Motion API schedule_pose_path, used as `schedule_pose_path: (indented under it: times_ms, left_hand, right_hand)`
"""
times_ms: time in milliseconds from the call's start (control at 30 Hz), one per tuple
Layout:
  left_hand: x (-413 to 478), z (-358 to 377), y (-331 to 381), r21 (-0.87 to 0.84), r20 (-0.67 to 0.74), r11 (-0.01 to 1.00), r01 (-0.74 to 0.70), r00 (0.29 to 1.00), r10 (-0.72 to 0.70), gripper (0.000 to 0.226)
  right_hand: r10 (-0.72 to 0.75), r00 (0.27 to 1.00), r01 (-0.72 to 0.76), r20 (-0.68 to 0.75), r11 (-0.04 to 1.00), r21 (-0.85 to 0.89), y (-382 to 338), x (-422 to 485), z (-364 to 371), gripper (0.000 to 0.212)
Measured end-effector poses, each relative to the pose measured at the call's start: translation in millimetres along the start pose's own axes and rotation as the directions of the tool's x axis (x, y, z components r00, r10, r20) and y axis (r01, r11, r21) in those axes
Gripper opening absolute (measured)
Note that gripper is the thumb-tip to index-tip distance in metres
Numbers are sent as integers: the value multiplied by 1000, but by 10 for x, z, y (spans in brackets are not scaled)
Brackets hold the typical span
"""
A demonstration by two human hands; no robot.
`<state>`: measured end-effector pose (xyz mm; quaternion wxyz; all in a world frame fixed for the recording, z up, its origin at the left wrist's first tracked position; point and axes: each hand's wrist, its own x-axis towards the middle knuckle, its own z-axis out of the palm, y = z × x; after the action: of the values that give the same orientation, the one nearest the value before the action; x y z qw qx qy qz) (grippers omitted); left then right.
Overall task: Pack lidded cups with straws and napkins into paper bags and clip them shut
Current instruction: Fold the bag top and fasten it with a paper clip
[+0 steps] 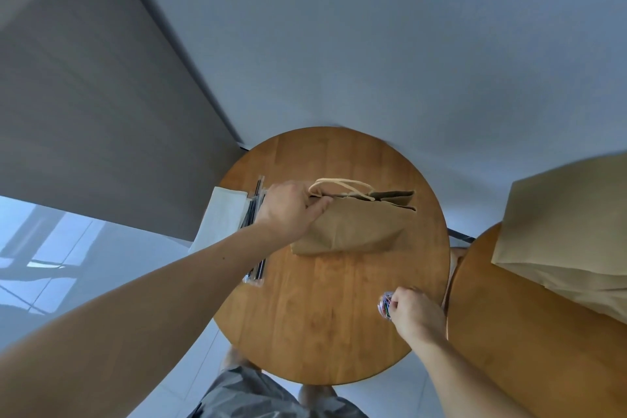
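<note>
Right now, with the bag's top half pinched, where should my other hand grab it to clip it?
Likely the right end of the paper bag's top edge, from above: it gapes open there, while your left hand pinches the left end by the handles.

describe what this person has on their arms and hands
Left hand and right hand are bare: no gloves, rings, watch or bracelet visible. Both arms show no sleeves as far as the frame reaches. Grey shorts show below.
</note>
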<state>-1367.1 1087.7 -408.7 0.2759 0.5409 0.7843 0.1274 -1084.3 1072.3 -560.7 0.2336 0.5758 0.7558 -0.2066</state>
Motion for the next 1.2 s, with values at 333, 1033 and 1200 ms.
schedule_pose_path:
  times_ms: [333, 1033, 1200]
  left_hand:
    - [-31, 25, -24, -52, -60, 998, -25, 998, 22, 22]
    - [-69, 20, -24, -79, -33, 996, -34, 999, 31, 21]
    - [-77, 11, -16, -64, -26, 998, -21, 999, 19, 21]
  right_hand:
    - [-7, 999, 8, 33, 1000, -24, -50, -6, -48, 19]
    - [31, 999, -30, -16, 996, 82, -8, -120, -65, 19]
    - [58, 998, -57, 4, 971, 230, -18, -170, -115, 16]
